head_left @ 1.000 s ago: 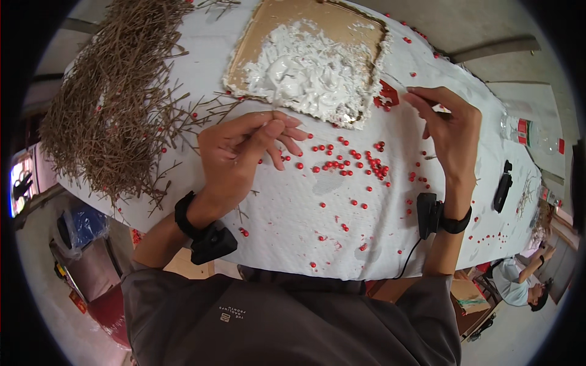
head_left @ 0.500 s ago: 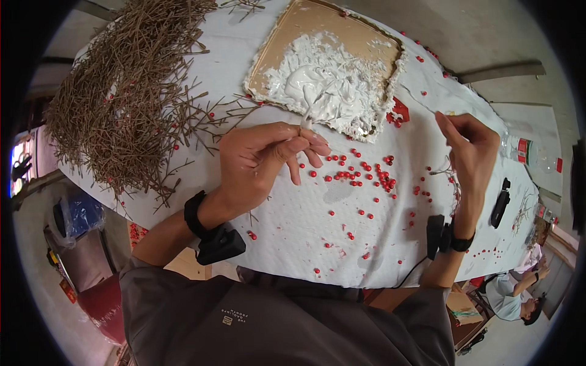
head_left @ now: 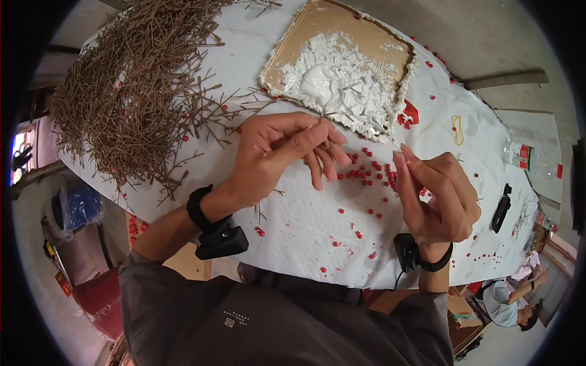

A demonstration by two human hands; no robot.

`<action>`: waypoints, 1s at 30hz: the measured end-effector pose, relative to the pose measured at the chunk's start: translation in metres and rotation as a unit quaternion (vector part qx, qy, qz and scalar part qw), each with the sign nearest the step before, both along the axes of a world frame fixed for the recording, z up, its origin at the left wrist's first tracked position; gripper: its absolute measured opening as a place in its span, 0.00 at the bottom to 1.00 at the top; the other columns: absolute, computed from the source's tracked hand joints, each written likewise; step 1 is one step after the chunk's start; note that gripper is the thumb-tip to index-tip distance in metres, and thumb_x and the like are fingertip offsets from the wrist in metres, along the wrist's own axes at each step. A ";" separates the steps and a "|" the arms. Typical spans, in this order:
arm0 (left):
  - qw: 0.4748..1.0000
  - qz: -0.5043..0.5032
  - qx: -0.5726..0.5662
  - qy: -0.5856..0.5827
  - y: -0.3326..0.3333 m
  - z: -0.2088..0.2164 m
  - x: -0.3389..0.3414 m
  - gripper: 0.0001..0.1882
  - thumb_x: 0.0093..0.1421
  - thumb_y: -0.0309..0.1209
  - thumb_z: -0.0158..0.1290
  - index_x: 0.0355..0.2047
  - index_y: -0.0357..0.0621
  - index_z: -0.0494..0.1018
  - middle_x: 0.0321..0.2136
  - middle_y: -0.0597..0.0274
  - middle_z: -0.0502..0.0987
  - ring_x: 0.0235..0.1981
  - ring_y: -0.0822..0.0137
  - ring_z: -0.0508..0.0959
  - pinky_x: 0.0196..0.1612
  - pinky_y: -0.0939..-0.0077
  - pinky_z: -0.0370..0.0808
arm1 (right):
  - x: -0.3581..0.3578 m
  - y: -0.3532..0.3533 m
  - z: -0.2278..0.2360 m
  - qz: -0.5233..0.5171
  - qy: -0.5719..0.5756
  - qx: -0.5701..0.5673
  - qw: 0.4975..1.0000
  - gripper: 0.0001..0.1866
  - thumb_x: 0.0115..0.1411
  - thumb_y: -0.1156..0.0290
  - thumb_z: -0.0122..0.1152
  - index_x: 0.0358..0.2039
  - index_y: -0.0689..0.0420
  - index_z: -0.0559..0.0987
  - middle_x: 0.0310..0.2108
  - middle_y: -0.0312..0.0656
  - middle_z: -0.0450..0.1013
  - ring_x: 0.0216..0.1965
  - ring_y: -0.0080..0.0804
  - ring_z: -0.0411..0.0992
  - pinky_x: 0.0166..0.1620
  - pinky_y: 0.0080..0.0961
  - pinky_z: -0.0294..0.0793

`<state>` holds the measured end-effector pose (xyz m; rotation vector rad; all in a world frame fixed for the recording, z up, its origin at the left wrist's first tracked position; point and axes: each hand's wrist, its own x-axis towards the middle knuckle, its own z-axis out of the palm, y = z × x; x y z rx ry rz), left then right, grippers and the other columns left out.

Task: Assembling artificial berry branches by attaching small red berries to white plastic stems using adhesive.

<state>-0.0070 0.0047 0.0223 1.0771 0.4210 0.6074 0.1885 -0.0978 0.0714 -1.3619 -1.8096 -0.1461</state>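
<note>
My left hand [head_left: 278,152] is closed in a pinch near the lower edge of a gold tray [head_left: 320,21]. A thin brown twig [head_left: 326,114] shows at its fingertips, beside the thick white paste [head_left: 348,85] spread over the tray. My right hand [head_left: 439,192] is pinched too, just below the tray's lower right corner. A thin pale tip sticks out from its fingers, too small to name. Loose red berry-like beads [head_left: 364,174] lie on the white cloth [head_left: 305,222] between the hands, some partly hidden behind the right fingers.
A large heap of brown twigs [head_left: 128,91] covers the left of the table. A yellow loop [head_left: 456,131], a clear bottle [head_left: 540,160] and a black object [head_left: 502,209] lie to the right. Another person [head_left: 510,302] sits at the far lower right.
My right hand has moved left and down toward the tray's corner, and its thin strand now shows only as a short tip. My left hand has shifted slightly right, staying pinched.
</note>
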 end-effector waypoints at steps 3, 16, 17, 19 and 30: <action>0.999 0.014 0.032 0.006 -0.005 -0.002 0.001 0.14 0.69 0.27 0.43 0.35 0.24 0.73 0.30 0.42 0.79 0.23 0.63 0.80 0.23 0.77 0.77 | -0.005 -0.005 0.000 -0.026 0.012 -0.028 0.999 0.09 0.43 0.87 0.71 0.24 0.66 0.78 0.18 0.43 0.73 0.15 0.25 0.67 0.19 0.16 0.62; 0.972 0.071 0.223 -0.011 -0.005 -0.012 0.000 0.07 0.64 0.15 0.44 0.35 0.24 0.72 0.31 0.45 0.76 0.30 0.58 0.82 0.23 0.76 0.79 | 0.013 -0.004 0.010 -0.123 0.255 -0.132 0.950 0.04 0.49 0.84 0.69 0.27 0.66 0.82 0.18 0.35 0.73 0.17 0.14 0.67 0.19 0.13 0.61; 0.969 0.067 0.238 -0.005 -0.004 -0.012 0.000 0.07 0.63 0.13 0.44 0.36 0.24 0.72 0.31 0.46 0.75 0.31 0.58 0.82 0.23 0.76 0.79 | 0.011 -0.006 0.012 -0.112 0.275 -0.137 0.945 0.04 0.50 0.84 0.68 0.27 0.66 0.82 0.18 0.34 0.73 0.17 0.13 0.67 0.20 0.12 0.60; 0.964 0.076 0.253 -0.005 -0.006 -0.012 0.001 0.07 0.62 0.12 0.44 0.36 0.24 0.73 0.31 0.47 0.75 0.32 0.59 0.82 0.23 0.77 0.79 | 0.008 -0.007 0.012 -0.102 0.294 -0.142 0.939 0.03 0.51 0.83 0.68 0.27 0.66 0.82 0.18 0.33 0.73 0.17 0.12 0.66 0.20 0.12 0.60; 0.952 0.104 0.287 0.007 -0.009 -0.011 0.003 0.15 0.56 0.07 0.45 0.39 0.32 0.77 0.32 0.54 0.77 0.34 0.64 0.83 0.24 0.82 0.79 | 0.015 0.000 0.015 -0.095 0.510 -0.364 0.774 0.05 0.57 0.75 0.65 0.30 0.64 0.83 0.13 0.28 0.68 0.09 0.10 0.57 0.12 0.12 0.48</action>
